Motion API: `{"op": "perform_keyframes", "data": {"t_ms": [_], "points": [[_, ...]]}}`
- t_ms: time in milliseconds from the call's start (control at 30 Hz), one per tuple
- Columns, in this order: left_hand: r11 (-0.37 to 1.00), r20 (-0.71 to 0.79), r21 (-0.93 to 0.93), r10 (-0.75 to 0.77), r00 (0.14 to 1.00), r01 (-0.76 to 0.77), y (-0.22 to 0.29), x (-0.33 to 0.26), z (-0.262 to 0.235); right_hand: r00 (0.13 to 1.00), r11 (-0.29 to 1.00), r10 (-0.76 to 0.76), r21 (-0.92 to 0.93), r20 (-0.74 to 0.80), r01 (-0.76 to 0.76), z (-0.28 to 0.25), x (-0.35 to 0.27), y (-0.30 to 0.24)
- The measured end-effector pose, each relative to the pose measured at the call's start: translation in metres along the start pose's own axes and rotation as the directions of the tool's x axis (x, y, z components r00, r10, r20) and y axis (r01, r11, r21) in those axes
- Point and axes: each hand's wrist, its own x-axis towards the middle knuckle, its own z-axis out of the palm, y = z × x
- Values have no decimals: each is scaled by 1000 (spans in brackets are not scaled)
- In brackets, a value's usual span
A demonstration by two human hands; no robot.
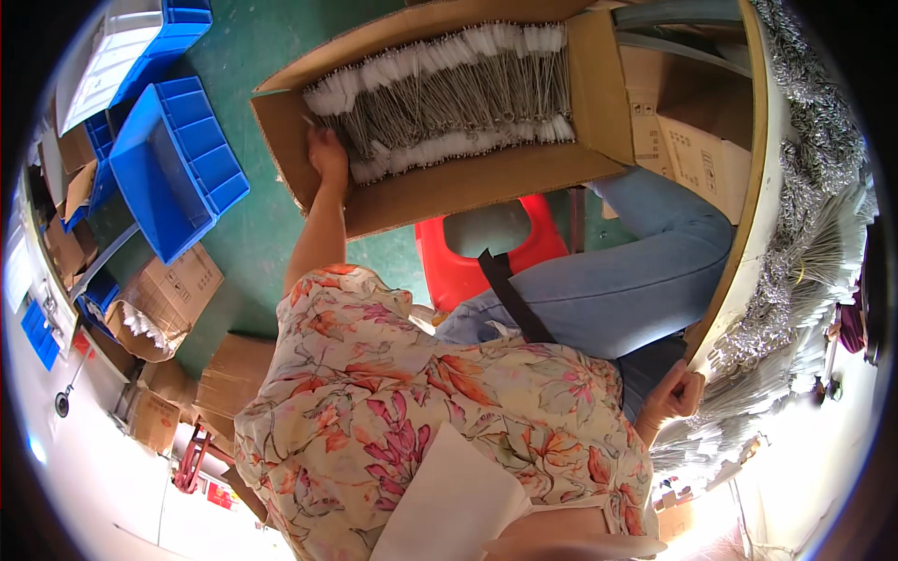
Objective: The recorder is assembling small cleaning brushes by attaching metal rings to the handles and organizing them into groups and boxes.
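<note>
Brushes (pixel 449 89), wire-stemmed and white-ended, lie packed in an open cardboard box (pixel 468 194) ahead of the person, above the green floor (pixel 245 271). At the far left an empty-looking blue bin (pixel 178 164) sits tilted. Next comes the left hand (pixel 327 154), reaching inside the box's left end, close to the wall and the outermost brushes. Its fingers are partly bent; a slim white piece shows at their tips, but I cannot tell whether they grip it. Each brush is probably light, with a springy stem that could tangle with its neighbours and a softer white end that could crush; the bare middle of the stem seems the best place to take hold. The full box looks heavier and rather stiff, so both end walls would be the sounder grip. In looks, the brushes make two whitish bands, the far one broader, with grey metal stems running between and small loops near the closer band. Below the box shows a red stool (pixel 435 266). Farthest right, the right hand (pixel 675 393) curls beside the table (pixel 734 280), which carries silvery wire pieces (pixel 781 201); whether its fingers hold anything is hidden.
</note>
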Motion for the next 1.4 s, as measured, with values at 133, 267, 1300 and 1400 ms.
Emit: {"op": "perform_keyframes", "data": {"t_ms": [133,267,1300,1400], "points": [[958,0,262,-120,993,116,30,6,6,1000,1000,-14,-20,21,14,-1,-2,6],[932,117,329,-198,973,150,62,-11,20,1000,999,5,-52,-14,-6,1,0,-2],[492,343,-733,-330,879,471,6,-36,41,1000,986,17,165,12,-19,-5,16,2],[475,326,-808,-132,936,348,91,-66,18,1000,969,10,246,23,-16,-12,8,14]]}}
